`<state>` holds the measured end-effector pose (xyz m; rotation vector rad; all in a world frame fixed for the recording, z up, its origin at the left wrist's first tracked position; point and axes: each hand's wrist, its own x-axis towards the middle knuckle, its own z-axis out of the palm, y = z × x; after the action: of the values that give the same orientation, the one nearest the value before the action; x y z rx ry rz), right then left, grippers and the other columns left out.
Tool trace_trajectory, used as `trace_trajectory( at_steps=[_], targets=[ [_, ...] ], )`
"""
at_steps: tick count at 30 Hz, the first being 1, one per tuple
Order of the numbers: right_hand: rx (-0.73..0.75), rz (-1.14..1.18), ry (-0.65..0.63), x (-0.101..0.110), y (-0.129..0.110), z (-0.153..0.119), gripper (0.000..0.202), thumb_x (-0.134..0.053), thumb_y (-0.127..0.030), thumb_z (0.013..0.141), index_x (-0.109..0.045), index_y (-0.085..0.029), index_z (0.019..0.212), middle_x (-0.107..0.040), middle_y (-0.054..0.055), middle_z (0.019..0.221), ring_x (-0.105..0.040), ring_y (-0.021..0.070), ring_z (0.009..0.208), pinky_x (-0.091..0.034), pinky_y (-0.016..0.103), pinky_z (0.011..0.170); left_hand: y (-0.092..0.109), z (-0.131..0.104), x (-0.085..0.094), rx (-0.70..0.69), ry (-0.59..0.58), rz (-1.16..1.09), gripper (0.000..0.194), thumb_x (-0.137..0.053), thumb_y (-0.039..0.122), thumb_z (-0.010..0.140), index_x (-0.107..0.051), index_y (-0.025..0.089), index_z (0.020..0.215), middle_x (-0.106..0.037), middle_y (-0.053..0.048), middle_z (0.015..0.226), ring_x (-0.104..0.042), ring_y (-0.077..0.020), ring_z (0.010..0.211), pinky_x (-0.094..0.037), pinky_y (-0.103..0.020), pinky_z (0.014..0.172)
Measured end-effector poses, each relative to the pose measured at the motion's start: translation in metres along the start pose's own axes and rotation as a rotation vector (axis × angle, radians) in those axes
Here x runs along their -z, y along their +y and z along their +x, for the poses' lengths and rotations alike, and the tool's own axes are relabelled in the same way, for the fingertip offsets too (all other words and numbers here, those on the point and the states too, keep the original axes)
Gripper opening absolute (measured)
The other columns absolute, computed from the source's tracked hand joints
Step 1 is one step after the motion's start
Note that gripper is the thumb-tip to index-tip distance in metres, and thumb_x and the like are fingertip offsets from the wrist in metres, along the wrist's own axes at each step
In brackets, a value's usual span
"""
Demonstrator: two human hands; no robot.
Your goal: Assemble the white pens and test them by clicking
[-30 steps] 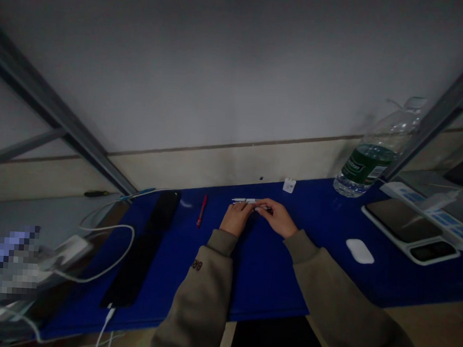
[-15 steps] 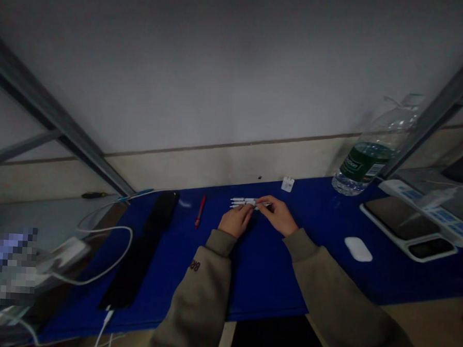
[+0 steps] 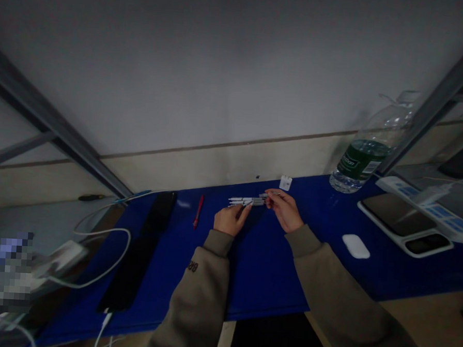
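Note:
Several slim white pens [image 3: 247, 201] lie side by side on the blue tabletop [image 3: 265, 279], in front of my hands. My left hand [image 3: 229, 221] is closed over their near side, thumb and fingers pressing on them. To the right of the pens, my right hand [image 3: 286, 212] is pinched on a thin whitish pen-like piece [image 3: 263, 195]; my fingers hide much of it, so I cannot tell whether it is a whole pen or a cap. A red pen [image 3: 199, 211] lies apart, to the left of the white pens.
Left, two dark phones [image 3: 127, 277] lie by white cables [image 3: 108, 230]. A white adapter [image 3: 286, 183] stands at the back edge. Right are a large water bottle [image 3: 362, 159], a white earbud case [image 3: 356, 246], a small scale [image 3: 403, 224] and a power strip [image 3: 427, 207].
My right hand has drawn slightly right and away from the pens, with the whitish piece in its fingers. The left hand stays on the pens. The view has shifted a little.

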<state>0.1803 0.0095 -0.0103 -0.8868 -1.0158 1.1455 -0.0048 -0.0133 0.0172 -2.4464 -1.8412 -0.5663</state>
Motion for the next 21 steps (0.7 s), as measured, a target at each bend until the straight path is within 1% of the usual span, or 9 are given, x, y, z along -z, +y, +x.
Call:
trace_trajectory(
  at_steps=[2, 4, 6, 8, 12, 15, 19, 20, 21],
  targets=[
    [0.078, -0.23, 0.124, 0.009, 0.007, 0.005, 0.027, -0.062, -0.037, 0.075, -0.065, -0.017, 0.092, -0.067, 0.007, 0.083, -0.061, 0.0178, 0.075, -0.045, 0.03, 0.064, 0.001, 0.0, 0.0, 0.022, -0.004, 0.007, 0.058, -0.023, 0.058, 0.09, -0.062, 0.019, 0.072, -0.063, -0.005, 0.065, -0.059, -0.0153, 0.062, -0.027, -0.024, 0.052],
    [0.164, -0.533, 0.26, 0.021, 0.015, 0.009, 0.023, -0.062, -0.033, 0.073, -0.066, -0.017, 0.088, -0.069, 0.008, 0.086, -0.062, 0.0203, 0.081, -0.046, 0.033, 0.073, 0.001, 0.001, -0.001, 0.036, -0.011, 0.016, 0.059, -0.022, 0.059, 0.09, -0.062, 0.019, 0.073, -0.064, -0.006, 0.066, -0.06, -0.0161, 0.063, -0.027, -0.025, 0.052],
    [0.174, -0.773, 0.337, 0.031, 0.023, 0.012, 0.02, -0.059, -0.027, 0.074, -0.066, -0.017, 0.091, -0.069, 0.009, 0.086, -0.063, 0.0217, 0.081, -0.046, 0.036, 0.077, 0.001, 0.001, -0.002, 0.044, -0.028, 0.022, 0.06, -0.021, 0.06, 0.09, -0.063, 0.02, 0.075, -0.064, -0.006, 0.067, -0.061, -0.017, 0.065, -0.027, -0.024, 0.053],
    [0.169, -0.91, 0.362, 0.039, 0.029, 0.015, 0.021, -0.057, -0.02, 0.074, -0.066, -0.017, 0.092, -0.069, 0.01, 0.087, -0.062, 0.023, 0.084, -0.046, 0.037, 0.079, 0.002, 0.0, -0.003, 0.037, -0.059, 0.023, 0.06, -0.02, 0.06, 0.09, -0.063, 0.02, 0.077, -0.065, -0.006, 0.068, -0.062, -0.0177, 0.067, -0.029, -0.024, 0.054],
    [0.223, -0.994, 0.325, 0.046, 0.037, 0.019, 0.031, -0.05, -0.01, 0.074, -0.064, -0.017, 0.101, -0.069, 0.009, 0.093, -0.061, 0.0224, 0.092, -0.044, 0.037, 0.087, 0.004, 0.0, -0.005, 0.009, -0.112, 0.021, 0.06, -0.017, 0.058, 0.091, -0.062, 0.021, 0.081, -0.066, -0.005, 0.071, -0.063, -0.0184, 0.071, -0.032, -0.024, 0.055],
    [0.244, -0.971, 0.306, 0.046, 0.036, 0.019, 0.035, -0.048, -0.009, 0.076, -0.062, -0.017, 0.107, -0.068, 0.009, 0.101, -0.061, 0.0206, 0.093, -0.045, 0.034, 0.087, 0.005, -0.001, -0.006, 0.01, -0.142, 0.033, 0.059, -0.016, 0.058, 0.091, -0.062, 0.021, 0.082, -0.066, -0.006, 0.072, -0.064, -0.0188, 0.071, -0.034, -0.025, 0.056],
    [0.324, -0.941, 0.409, 0.039, 0.022, 0.016, 0.027, -0.048, -0.018, 0.08, -0.064, -0.015, 0.102, -0.067, 0.012, 0.099, -0.06, 0.0235, 0.094, -0.044, 0.037, 0.086, 0.004, 0.0, -0.009, 0.0, -0.149, 0.022, 0.055, -0.018, 0.055, 0.092, -0.06, 0.021, 0.091, -0.067, -0.006, 0.075, -0.064, -0.0192, 0.074, -0.038, -0.025, 0.059],
    [0.357, -0.918, 0.418, 0.035, 0.017, 0.013, 0.026, -0.048, -0.022, 0.082, -0.064, -0.015, 0.101, -0.067, 0.012, 0.099, -0.059, 0.0242, 0.094, -0.043, 0.038, 0.085, 0.004, -0.001, -0.01, -0.006, -0.145, 0.013, 0.052, -0.019, 0.053, 0.092, -0.06, 0.021, 0.095, -0.067, -0.007, 0.076, -0.064, -0.0193, 0.074, -0.039, -0.025, 0.06],
    [0.374, -0.869, 0.394, 0.03, 0.011, 0.01, 0.027, -0.046, -0.026, 0.085, -0.064, -0.015, 0.102, -0.067, 0.012, 0.097, -0.06, 0.0234, 0.092, -0.044, 0.037, 0.083, 0.004, -0.001, -0.011, -0.011, -0.14, 0.004, 0.05, -0.02, 0.051, 0.093, -0.059, 0.022, 0.099, -0.067, -0.007, 0.077, -0.064, -0.0195, 0.074, -0.039, -0.026, 0.061]
  ],
)
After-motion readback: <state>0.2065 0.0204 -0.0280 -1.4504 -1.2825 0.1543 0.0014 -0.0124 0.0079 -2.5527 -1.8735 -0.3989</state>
